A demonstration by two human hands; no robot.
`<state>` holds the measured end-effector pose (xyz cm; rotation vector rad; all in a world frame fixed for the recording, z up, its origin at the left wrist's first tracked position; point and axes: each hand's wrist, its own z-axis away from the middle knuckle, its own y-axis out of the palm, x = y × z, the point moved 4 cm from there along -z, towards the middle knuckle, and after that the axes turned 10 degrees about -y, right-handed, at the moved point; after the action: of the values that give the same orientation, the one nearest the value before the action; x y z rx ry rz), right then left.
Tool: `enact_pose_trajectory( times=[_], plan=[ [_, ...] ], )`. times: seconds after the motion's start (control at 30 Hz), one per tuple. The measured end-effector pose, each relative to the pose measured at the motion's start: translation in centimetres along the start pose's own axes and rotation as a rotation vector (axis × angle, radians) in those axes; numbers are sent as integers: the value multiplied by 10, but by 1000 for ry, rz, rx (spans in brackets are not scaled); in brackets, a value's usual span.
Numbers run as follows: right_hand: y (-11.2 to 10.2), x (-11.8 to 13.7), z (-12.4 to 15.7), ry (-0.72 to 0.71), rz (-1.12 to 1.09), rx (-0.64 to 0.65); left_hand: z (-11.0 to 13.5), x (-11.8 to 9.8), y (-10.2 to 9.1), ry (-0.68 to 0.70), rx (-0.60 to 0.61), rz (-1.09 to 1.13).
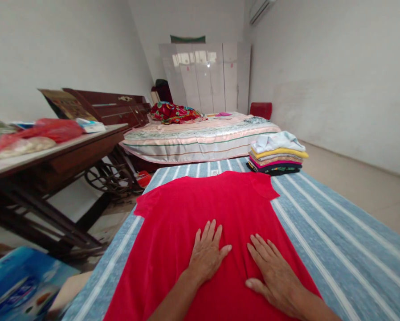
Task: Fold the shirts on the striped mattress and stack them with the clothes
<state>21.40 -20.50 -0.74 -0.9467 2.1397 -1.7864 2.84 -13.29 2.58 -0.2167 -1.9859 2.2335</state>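
A red short-sleeved T-shirt lies spread out on a blue striped cloth, its collar end away from me and its near end cut off by the bottom of the view. My left hand rests flat on the middle of the shirt, fingers stretched out. To the right of it, my right hand also lies on the red fabric with its fingers extended and thumb apart. Neither hand grips anything. Beyond the right sleeve sits a stack of folded clothes, with a pale blue piece on top.
At left stands a sewing machine table with a red plastic bag and other items on it. Below it is a blue printed box. A bed with a flowered red quilt and a white wardrobe are farther back.
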Motion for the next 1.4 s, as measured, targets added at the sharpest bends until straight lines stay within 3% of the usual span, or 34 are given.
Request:
enact_pose_trajectory(
  times=[0.2,0.4,0.73,1.0,1.23,1.4],
  plan=[
    [-3,1,2,-16,24,-2,-4,-14,-10,-24,15,35],
    [2,-1,3,-21,18,-36,-15,-32,5,87,-49,83],
    [11,-6,4,2,16,-50,-14,-34,14,112,-69,97],
    [8,-9,7,-12,54,-163,-15,-34,13,106,-64,149],
    [-29,-42,24,250,103,-403,-16,-32,0,63,54,209],
    [-37,-73,56,579,-32,-265,-21,-39,-10,12,17,237]
  ],
)
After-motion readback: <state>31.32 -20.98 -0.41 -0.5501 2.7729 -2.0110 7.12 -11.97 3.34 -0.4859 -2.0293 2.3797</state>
